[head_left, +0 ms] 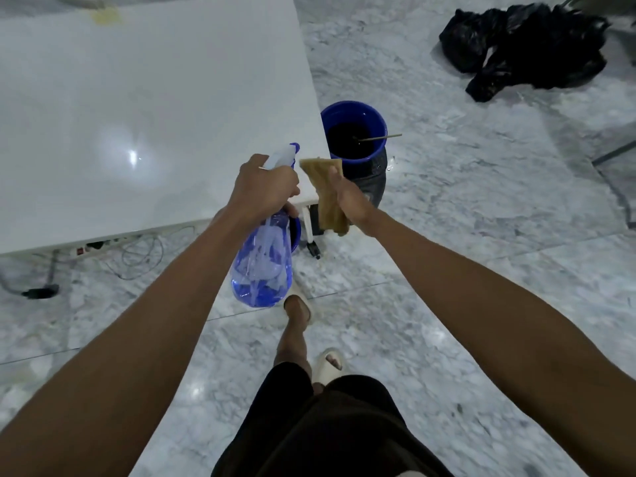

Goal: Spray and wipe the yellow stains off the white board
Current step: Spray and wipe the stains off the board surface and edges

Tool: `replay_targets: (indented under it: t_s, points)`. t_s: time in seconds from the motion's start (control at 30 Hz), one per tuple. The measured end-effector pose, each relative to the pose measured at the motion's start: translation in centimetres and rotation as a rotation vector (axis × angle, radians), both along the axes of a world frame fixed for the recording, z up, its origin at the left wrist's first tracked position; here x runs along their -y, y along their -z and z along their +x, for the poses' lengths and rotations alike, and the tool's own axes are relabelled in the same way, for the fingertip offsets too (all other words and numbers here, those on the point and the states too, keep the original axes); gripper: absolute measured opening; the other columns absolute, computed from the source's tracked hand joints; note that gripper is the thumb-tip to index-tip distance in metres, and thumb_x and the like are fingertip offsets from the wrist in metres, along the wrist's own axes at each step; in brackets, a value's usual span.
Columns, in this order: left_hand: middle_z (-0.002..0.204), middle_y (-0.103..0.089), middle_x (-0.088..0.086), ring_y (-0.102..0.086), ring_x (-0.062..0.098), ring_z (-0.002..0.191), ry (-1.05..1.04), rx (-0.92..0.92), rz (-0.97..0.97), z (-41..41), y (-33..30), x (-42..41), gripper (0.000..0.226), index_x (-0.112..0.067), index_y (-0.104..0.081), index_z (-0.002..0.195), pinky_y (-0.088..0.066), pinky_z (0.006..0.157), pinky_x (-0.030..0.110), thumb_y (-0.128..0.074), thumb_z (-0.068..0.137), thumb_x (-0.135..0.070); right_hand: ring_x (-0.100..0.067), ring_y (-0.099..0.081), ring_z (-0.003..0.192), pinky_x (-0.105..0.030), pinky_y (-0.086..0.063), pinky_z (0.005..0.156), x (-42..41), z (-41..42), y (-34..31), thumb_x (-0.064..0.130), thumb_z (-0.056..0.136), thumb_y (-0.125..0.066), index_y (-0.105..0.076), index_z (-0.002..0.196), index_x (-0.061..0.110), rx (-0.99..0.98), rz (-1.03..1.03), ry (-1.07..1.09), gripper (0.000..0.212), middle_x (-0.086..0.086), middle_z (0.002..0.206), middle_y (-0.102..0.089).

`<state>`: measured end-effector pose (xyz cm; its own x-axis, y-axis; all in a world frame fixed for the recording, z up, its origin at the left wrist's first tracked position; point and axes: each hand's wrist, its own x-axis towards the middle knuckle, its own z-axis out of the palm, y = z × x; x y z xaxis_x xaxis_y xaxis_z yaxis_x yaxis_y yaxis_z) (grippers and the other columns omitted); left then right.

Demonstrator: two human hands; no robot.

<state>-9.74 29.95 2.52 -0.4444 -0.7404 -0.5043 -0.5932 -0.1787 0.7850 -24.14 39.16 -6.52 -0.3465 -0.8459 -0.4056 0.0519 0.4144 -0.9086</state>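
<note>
A large glossy white board [144,98] lies flat like a tabletop at the upper left. A yellow stain [105,16] shows near its far edge. My left hand [263,187] grips the neck of a clear blue spray bottle [263,266], held over the board's near right corner with its nozzle pointing away from me. Just to the right, my right hand [347,197] is closed on a folded yellowish-brown cloth [327,191] that hangs down beside the corner.
A blue bucket [354,132] of dark liquid with a stick in it stands on the marble floor by the board's right edge. Black plastic bags [523,46] lie at the upper right. Cables and a power strip [103,244] run under the board's near edge.
</note>
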Motion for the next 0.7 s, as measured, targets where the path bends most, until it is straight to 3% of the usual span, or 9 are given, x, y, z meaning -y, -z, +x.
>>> replay_targets:
  t_s: [0.07, 0.13, 0.2, 0.33, 0.53, 0.7]
  points:
    - [0.08, -0.068, 0.008, -0.066, 0.022, 0.043, 0.029, -0.031, -0.011, -1.0, -1.7, -0.2, 0.033, -0.002, -0.066, 0.091, -0.064, 0.079, 0.052, -0.051, 0.068, -0.019, -0.013, -0.065, 0.105, -0.043, -0.046, 0.11, -0.3, -1.3, -1.1, 0.051, 0.106, -0.033, -0.054, 0.139, 0.019, 0.323, -0.044, 0.291, 0.05, -0.002, 0.128, -0.066]
    - [0.082, -0.069, 0.012, -0.067, 0.025, 0.046, 0.045, -0.03, -0.017, -2.4, -2.9, 0.3, 0.041, 0.007, -0.067, 0.097, -0.063, 0.074, 0.048, -0.051, 0.069, -0.02, -0.023, -0.066, 0.109, -0.048, -0.047, 0.108, 0.4, -3.0, -1.7, 0.054, 0.104, -0.035, -0.064, 0.125, 0.017, 0.589, -0.134, 0.408, 0.052, -0.007, 0.12, -0.071]
    - [0.093, -0.07, 0.02, -0.069, 0.027, 0.046, 0.076, -0.016, -0.028, -4.0, -3.7, 1.3, 0.047, 0.01, -0.066, 0.108, -0.059, 0.068, 0.043, -0.05, 0.071, -0.015, -0.029, -0.062, 0.122, -0.05, -0.042, 0.112, 1.6, -4.6, -2.2, 0.064, 0.1, -0.032, -0.063, 0.132, 0.013, 0.737, -0.176, 0.46, 0.068, -0.011, 0.13, -0.067]
    - [0.106, -0.068, 0.032, -0.069, 0.027, 0.046, 0.148, 0.006, -0.061, -7.5, -3.6, 4.3, 0.047, 0.008, -0.063, 0.107, -0.057, 0.065, 0.04, -0.051, 0.066, -0.012, -0.032, -0.056, 0.131, -0.053, -0.041, 0.112, 5.3, -8.4, -2.8, 0.068, 0.098, -0.03, -0.055, 0.142, 0.011, 0.733, -0.193, 0.559, 0.077, -0.014, 0.139, -0.061]
    - [0.092, -0.058, 0.015, -0.07, 0.026, 0.042, 0.185, 0.054, -0.038, -12.7, -2.4, 9.5, 0.025, -0.009, -0.065, 0.094, -0.051, 0.067, 0.04, -0.051, 0.074, -0.014, -0.032, -0.058, 0.128, -0.047, -0.049, 0.105, 10.8, -13.6, -3.7, 0.066, 0.1, -0.029, -0.057, 0.139, 0.009, 0.745, -0.207, 0.609, 0.075, -0.015, 0.136, -0.063]
    - [0.088, -0.052, 0.015, -0.069, 0.026, 0.041, 0.183, 0.091, -0.045, -17.4, -2.1, 13.8, 0.028, 0.007, -0.057, 0.091, -0.049, 0.067, 0.037, -0.054, 0.08, -0.018, -0.031, -0.064, 0.117, -0.044, -0.053, 0.098, 15.2, -18.0, -4.7, 0.066, 0.1, -0.028, -0.058, 0.137, 0.008, 0.767, -0.205, 0.592, 0.075, -0.016, 0.133, -0.065]
